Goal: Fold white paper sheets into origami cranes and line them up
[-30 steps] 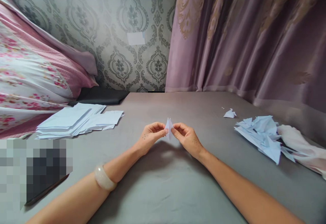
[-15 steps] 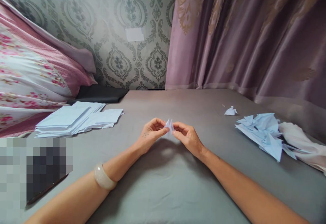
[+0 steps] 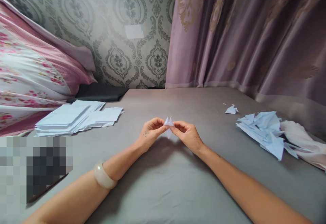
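Between my two hands is a small piece of folded white paper, with two narrow points standing up and one point hanging below the thumbs. My left hand pinches its left side between thumb and fingers. On the opposite side, my right hand pinches it the same way, the thumbs nearly meeting in front. The paper is held above the grey cloth surface, casting shadow below. Part of the folds is hidden behind the thumbs and fingers.
Stacked white paper sheets lie at left, near a black folded item. A folded paper bird stands at right, beyond a pile of folded paper pieces and a whitish cloth. A pixelated dark object lies front left.
Both thumbs have come closer together on the folded paper, and its lower point now shows beneath them. My right hand has turned slightly, showing more of its back.
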Available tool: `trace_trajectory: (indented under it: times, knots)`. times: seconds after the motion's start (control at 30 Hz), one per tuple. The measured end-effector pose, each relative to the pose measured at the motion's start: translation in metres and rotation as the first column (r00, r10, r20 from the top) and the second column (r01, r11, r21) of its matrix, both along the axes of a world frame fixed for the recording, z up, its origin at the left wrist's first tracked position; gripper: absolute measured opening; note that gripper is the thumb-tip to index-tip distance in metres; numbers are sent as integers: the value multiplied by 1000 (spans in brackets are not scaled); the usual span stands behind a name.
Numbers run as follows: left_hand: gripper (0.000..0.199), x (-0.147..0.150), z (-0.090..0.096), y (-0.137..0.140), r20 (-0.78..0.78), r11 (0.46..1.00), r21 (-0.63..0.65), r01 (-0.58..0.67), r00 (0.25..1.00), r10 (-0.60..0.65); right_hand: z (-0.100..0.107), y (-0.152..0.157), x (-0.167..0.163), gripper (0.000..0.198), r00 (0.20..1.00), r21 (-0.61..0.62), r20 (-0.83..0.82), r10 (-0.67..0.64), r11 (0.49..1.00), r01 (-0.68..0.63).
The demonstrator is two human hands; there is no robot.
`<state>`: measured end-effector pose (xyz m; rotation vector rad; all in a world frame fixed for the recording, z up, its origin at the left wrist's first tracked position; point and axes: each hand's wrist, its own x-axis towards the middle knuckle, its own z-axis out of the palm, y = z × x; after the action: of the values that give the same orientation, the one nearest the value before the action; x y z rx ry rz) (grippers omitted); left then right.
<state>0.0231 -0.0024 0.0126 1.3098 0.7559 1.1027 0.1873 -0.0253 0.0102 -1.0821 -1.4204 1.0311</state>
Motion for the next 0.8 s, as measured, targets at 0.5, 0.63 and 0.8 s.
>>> trace_trajectory:
  times: [0.5, 0.63, 0.8]
  knots:
    - [29, 0, 1, -1, -54, 977, -213, -13, 999, 2, 0, 3, -2, 28, 992, 40, 93, -83, 996, 80]
    - [28, 5, -1, -3, -11, 973, -230, 12, 1000, -15, 7, 4, -5, 25, 983, 104, 121, -139, 987, 126]
    - [26, 6, -3, -5, 10, 976, -212, 46, 999, -45, 9, 4, -6, 23, 987, 114, 95, -132, 986, 121]
